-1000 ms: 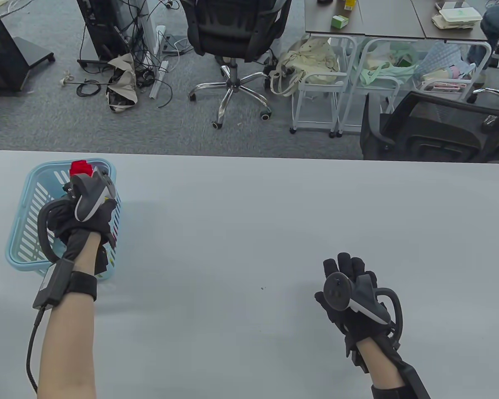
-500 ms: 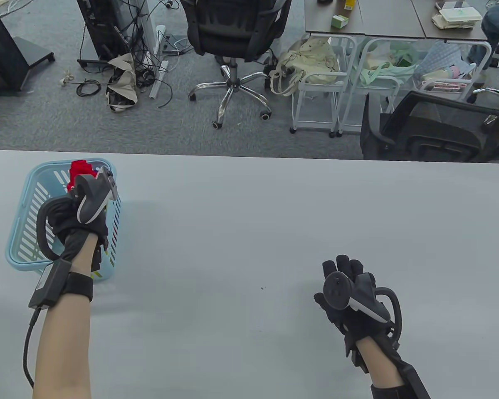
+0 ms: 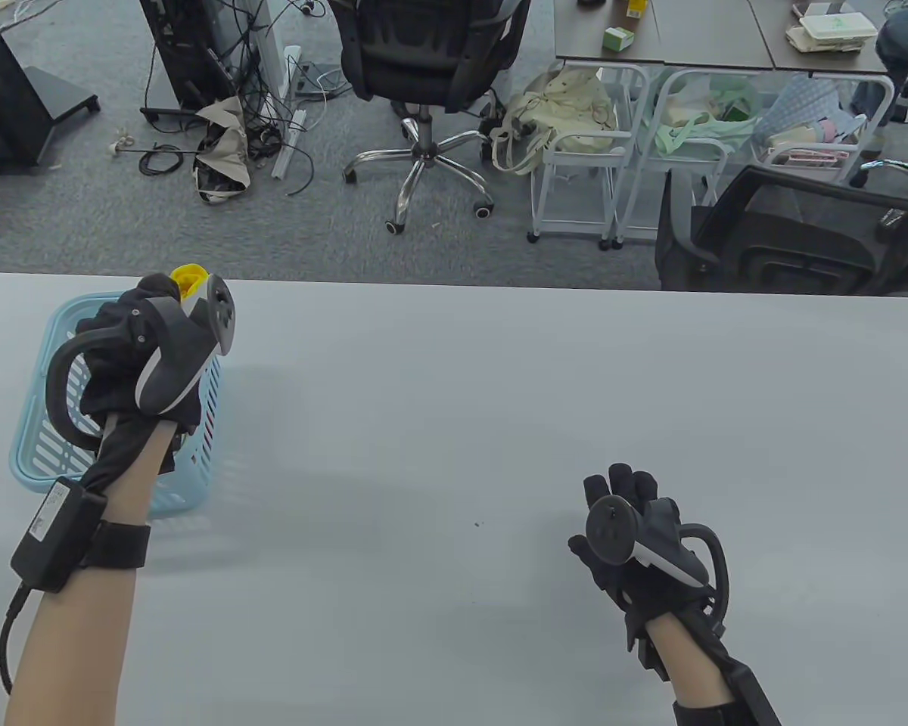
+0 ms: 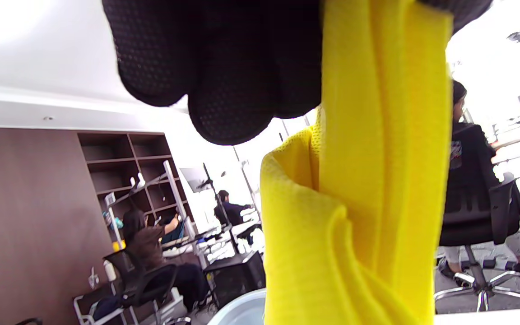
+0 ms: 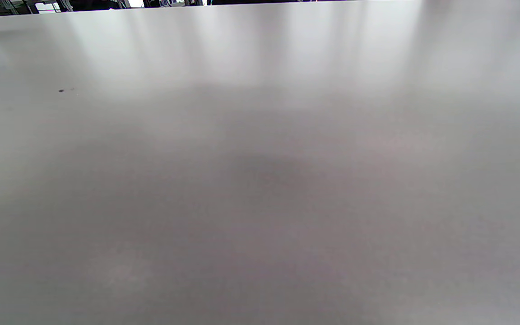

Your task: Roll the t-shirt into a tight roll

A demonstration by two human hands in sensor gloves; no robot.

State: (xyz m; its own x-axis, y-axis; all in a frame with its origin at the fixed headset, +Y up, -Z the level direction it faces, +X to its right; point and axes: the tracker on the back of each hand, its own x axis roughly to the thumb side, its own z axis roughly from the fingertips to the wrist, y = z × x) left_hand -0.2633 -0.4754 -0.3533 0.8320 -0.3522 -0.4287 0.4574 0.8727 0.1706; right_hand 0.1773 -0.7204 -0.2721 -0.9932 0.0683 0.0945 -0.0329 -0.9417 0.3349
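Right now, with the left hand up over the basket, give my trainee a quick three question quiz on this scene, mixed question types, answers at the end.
1. True or false: the left hand grips yellow fabric.
2. Multiple choice: the blue basket stands at the table's A) near right, B) far left, C) centre.
3. Fill in: the right hand holds ____.

Key: 1 true, the fingers are curled round the fabric in the left wrist view. 2 B. 3 nothing, it is over bare table with relaxed fingers.
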